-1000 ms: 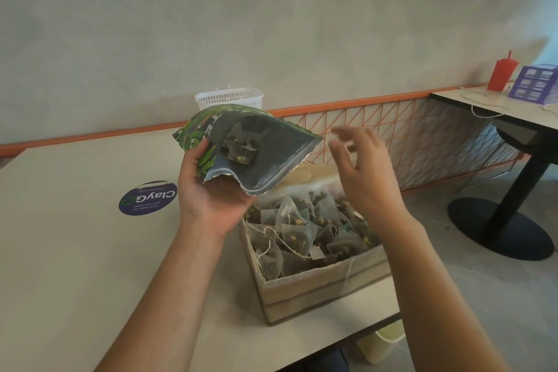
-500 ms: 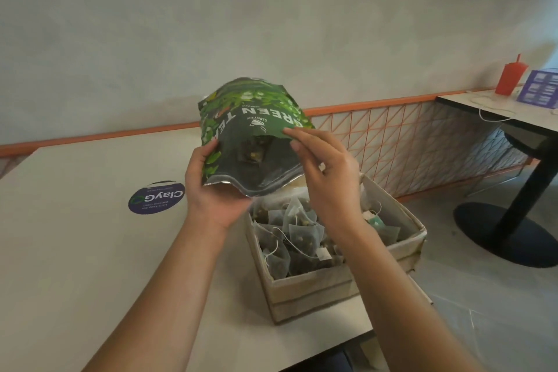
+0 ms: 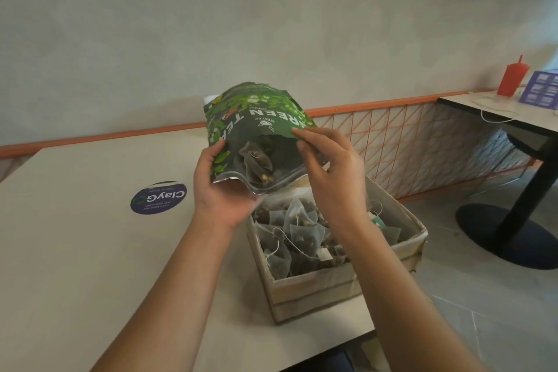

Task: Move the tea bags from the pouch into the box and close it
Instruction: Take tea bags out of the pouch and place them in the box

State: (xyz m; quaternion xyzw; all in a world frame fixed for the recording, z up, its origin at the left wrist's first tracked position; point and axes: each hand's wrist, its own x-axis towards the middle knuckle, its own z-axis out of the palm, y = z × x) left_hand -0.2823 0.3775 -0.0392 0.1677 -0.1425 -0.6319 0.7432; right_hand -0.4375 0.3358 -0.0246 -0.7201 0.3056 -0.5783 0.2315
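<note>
Pouch: a green tea pouch (image 3: 256, 118) held tipped above the far left corner of the box, its open mouth facing down and toward the camera.
Left hand: the left hand (image 3: 222, 187) grips the pouch's left edge near the mouth, thumb on the printed face, fingers curled underneath.
Right hand: the right hand (image 3: 330, 172) pinches the upper lip of the pouch mouth between thumb and forefinger, holding the mouth wide; the other fingers (image 3: 320, 160) curl loosely below it.
Tea bags in pouch: a few pyramid tea bags (image 3: 256, 160) sit inside the pouch, just behind its mouth.
Box: an open cardboard box (image 3: 314, 290) stands on the worktop (image 3: 75, 251) at its near right edge, straight below the pouch.
Tea bags in box: a heap of tea bags with strings and tags (image 3: 297, 238) fills the box.
Sticker: a round purple sticker (image 3: 158, 198) lies flat on the worktop, well left of the box.
Other table: far right of the box, a second table (image 3: 495, 107) carries a red cup (image 3: 512, 77) with a straw.
</note>
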